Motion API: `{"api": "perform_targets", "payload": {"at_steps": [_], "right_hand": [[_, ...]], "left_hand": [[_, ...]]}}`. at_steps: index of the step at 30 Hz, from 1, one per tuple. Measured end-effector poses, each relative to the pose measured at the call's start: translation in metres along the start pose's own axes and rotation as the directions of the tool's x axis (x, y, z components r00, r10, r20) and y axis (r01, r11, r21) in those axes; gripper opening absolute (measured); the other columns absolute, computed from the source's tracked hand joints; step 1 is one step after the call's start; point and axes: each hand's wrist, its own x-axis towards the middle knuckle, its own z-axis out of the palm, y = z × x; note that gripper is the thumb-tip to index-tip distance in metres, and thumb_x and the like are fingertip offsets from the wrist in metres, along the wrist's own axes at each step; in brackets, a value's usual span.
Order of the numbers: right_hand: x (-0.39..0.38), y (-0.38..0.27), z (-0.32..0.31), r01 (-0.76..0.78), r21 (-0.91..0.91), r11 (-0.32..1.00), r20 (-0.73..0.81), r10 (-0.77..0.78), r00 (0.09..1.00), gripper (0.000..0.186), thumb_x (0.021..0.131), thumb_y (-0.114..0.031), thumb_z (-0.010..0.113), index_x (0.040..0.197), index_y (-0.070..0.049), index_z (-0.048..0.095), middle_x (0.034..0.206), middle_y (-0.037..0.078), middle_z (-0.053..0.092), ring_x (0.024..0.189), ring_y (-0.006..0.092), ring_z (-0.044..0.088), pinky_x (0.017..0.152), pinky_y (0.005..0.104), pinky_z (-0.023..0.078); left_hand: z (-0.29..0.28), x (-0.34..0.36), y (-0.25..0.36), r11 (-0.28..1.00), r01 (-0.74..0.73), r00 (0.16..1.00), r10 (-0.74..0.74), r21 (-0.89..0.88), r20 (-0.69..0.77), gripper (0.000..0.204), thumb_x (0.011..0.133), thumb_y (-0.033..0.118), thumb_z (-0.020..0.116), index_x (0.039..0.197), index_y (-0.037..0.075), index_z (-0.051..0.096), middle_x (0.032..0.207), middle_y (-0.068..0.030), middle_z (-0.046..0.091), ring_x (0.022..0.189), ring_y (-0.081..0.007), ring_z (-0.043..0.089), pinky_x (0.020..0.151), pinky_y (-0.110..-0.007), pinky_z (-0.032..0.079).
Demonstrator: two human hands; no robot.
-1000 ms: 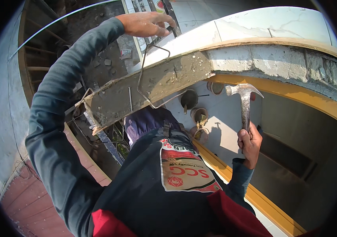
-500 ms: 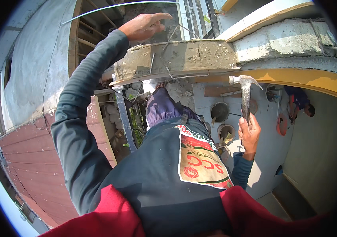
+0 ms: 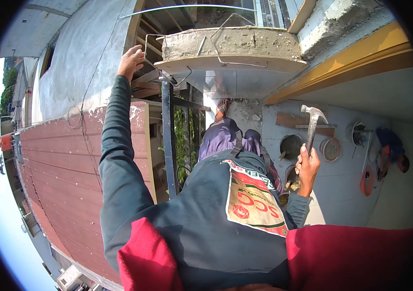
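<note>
In my right hand is a claw hammer, held upright by its handle with the metal head at the top. My left arm reaches forward, and my left hand is open at the left end of a rough concrete beam. Its fingers are beside a bent metal rod hooked at that end; whether they touch it I cannot tell. A second bent rod loops over the beam's front. A thin board runs along the beam's lower edge.
A dark metal railing post stands left of my legs. Red-brown metal sheeting lies beyond it. On the tiled floor at right are buckets, a plank and an orange basin. Another person crouches at far right.
My left hand has moved left, from above the beam to its left end. The view has shifted, showing more of the left side. The hammer stays in my right hand.
</note>
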Motion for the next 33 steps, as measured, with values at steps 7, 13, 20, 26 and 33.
{"api": "perform_targets", "payload": {"at_steps": [7,13,20,26,33], "right_hand": [[-0.01,-0.009,0.027,0.034,-0.032,0.999,0.089,-0.031,0.996,0.029,0.097,-0.034,0.065,0.109,-0.007,0.059,0.064,-0.003,0.045,0.042,0.0031,0.038,0.037,0.0201,0.031],[-0.005,-0.082,0.079,0.24,-0.026,0.97,0.34,-0.217,0.915,0.031,0.098,-0.029,0.064,0.107,0.0,0.057,0.065,-0.002,0.049,0.047,0.0039,0.041,0.041,0.021,0.034],[0.066,-0.253,0.229,0.717,-0.338,0.61,0.504,-0.525,0.685,0.044,0.098,-0.027,0.064,0.131,0.0,0.053,0.081,0.003,0.056,0.075,0.0102,0.054,0.067,0.0272,0.045],[0.222,-0.322,0.385,0.902,-0.383,0.198,0.857,-0.287,0.427,0.047,0.101,-0.038,0.052,0.131,-0.001,0.054,0.09,0.011,0.062,0.08,0.0223,0.06,0.074,0.0353,0.048],[0.336,-0.267,0.465,0.66,-0.727,0.188,0.639,0.538,0.55,0.044,0.1,-0.042,0.052,0.112,-0.002,0.066,0.069,0.005,0.051,0.055,0.0127,0.047,0.047,0.0309,0.04]], "left_hand": [[0.024,0.028,-0.026,0.992,-0.123,0.986,0.123,-0.007,0.117,0.061,0.094,0.042,0.067,0.146,0.017,0.047,0.14,-0.0131,0.055,0.131,-0.0289,0.049,0.103,-0.053,0.042],[0.035,0.055,-0.041,0.964,-0.258,0.932,0.266,-0.065,0.247,0.04,0.098,0.034,0.063,0.129,0.008,0.063,0.115,0.0003,0.064,0.105,-0.0135,0.057,0.091,-0.03,0.046],[0.072,0.054,-0.035,0.926,-0.358,0.901,0.377,-0.123,0.214,0.023,0.098,0.015,0.059,0.113,-0.001,0.064,0.102,-0.0019,0.066,0.096,-0.0097,0.056,0.09,-0.028,0.045],[0.077,0.049,-0.033,0.911,-0.345,0.892,0.393,-0.227,0.222,0.02,0.097,0.014,0.06,0.11,-0.001,0.062,0.101,-0.0041,0.066,0.096,-0.0112,0.058,0.09,-0.029,0.047],[0.09,0.039,-0.054,0.889,-0.244,0.927,0.331,-0.388,0.176,0.017,0.099,0.01,0.059,0.11,-0.001,0.065,0.11,-0.0099,0.069,0.103,-0.0168,0.063,0.092,-0.031,0.05]]}}
